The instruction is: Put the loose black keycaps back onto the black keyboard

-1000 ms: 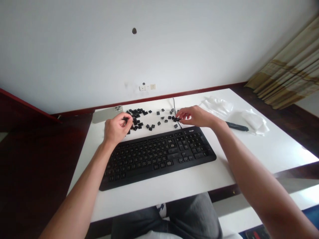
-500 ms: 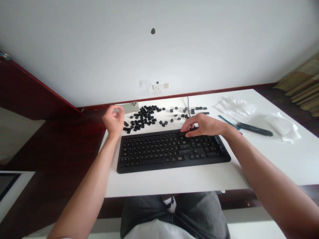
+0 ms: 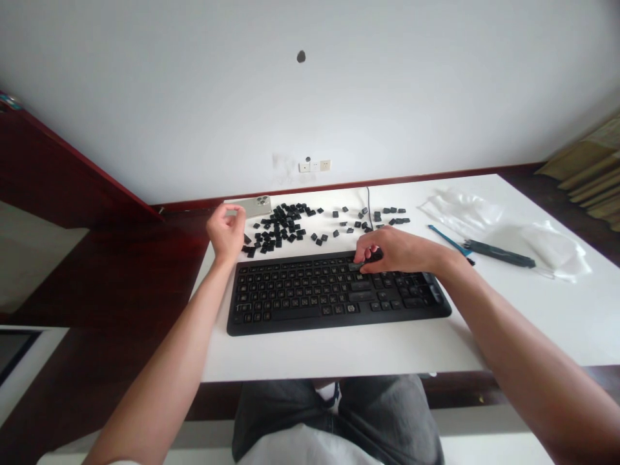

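Keycap (image 3: 357, 265), small, black, pinched over keyboard (image 3: 334, 294) by right hand (image 3: 394, 250)

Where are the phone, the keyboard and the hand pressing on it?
phone (image 3: 252, 206), head view, on its pale back beside the lenses.
keyboard (image 3: 310, 297), head view, on its middle rows of keys.
right hand (image 3: 397, 250), head view, on the back of the hand.

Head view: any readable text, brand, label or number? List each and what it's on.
None can be read.
Black keyboard: pale key legends and a small mark on a lower key, too small and blurred to read.
Loose black keycaps on the white table: no legible print.
Beige phone, dark pen-like tool, white wall sockets: no text shows.
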The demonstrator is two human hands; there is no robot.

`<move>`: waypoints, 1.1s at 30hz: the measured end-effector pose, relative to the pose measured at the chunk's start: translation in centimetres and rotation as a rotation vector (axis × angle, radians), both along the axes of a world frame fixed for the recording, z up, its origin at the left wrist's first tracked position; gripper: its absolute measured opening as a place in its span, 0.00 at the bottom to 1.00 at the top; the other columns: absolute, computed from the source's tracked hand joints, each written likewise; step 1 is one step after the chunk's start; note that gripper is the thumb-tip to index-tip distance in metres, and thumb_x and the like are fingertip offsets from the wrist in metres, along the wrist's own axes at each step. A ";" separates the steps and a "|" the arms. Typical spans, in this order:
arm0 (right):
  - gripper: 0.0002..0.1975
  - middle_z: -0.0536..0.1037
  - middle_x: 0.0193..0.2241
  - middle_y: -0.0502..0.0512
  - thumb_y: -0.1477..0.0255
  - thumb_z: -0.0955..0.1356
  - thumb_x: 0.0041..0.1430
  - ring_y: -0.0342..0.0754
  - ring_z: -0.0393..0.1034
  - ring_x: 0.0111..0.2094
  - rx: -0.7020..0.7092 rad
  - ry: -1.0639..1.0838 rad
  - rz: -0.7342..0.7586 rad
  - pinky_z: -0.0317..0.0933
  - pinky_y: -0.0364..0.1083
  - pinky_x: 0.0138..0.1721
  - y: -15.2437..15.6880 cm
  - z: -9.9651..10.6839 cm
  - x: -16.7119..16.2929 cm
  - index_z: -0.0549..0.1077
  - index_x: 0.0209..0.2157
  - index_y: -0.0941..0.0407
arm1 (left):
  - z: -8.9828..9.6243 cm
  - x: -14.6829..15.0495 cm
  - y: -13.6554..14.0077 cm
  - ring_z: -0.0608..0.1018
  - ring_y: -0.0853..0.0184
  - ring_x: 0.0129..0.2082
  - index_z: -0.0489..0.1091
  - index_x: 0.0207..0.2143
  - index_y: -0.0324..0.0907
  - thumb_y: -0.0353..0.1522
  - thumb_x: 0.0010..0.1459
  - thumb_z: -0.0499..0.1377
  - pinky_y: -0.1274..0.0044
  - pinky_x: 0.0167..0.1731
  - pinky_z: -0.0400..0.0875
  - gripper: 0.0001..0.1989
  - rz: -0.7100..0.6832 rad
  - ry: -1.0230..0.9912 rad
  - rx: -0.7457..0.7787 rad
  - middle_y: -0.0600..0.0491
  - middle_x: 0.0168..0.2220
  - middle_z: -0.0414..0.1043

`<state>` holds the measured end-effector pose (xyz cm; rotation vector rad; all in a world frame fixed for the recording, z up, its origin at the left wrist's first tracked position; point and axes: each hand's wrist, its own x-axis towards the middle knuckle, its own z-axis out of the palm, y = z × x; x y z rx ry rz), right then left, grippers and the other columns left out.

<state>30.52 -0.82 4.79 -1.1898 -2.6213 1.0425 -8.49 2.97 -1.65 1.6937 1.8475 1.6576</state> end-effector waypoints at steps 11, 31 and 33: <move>0.09 0.85 0.37 0.53 0.64 0.72 0.59 0.52 0.78 0.39 0.046 -0.055 -0.029 0.69 0.48 0.40 -0.6 0.3 -0.3 0.83 0.39 0.52 | -0.2 0.1 0.3 0.59 0.75 0.15 0.73 0.32 0.41 0.36 0.60 0.62 0.80 0.19 0.50 0.07 -0.051 -0.040 0.058 0.63 0.14 0.56; 0.14 0.86 0.41 0.53 0.59 0.73 0.60 0.51 0.79 0.41 -0.034 0.013 0.012 0.71 0.48 0.42 0.2 -0.1 0.4 0.84 0.42 0.52 | -0.1 0.6 0.3 0.57 0.75 0.15 0.72 0.31 0.42 0.33 0.59 0.63 0.79 0.20 0.48 0.05 -0.077 -0.011 0.024 0.64 0.14 0.53; 0.14 0.86 0.41 0.53 0.59 0.73 0.60 0.51 0.79 0.40 -0.023 0.013 0.019 0.71 0.48 0.42 0.3 -0.2 0.4 0.84 0.42 0.52 | -0.1 0.6 0.3 0.57 0.75 0.15 0.72 0.31 0.42 0.33 0.59 0.63 0.79 0.20 0.48 0.05 -0.077 -0.009 0.024 0.64 0.14 0.53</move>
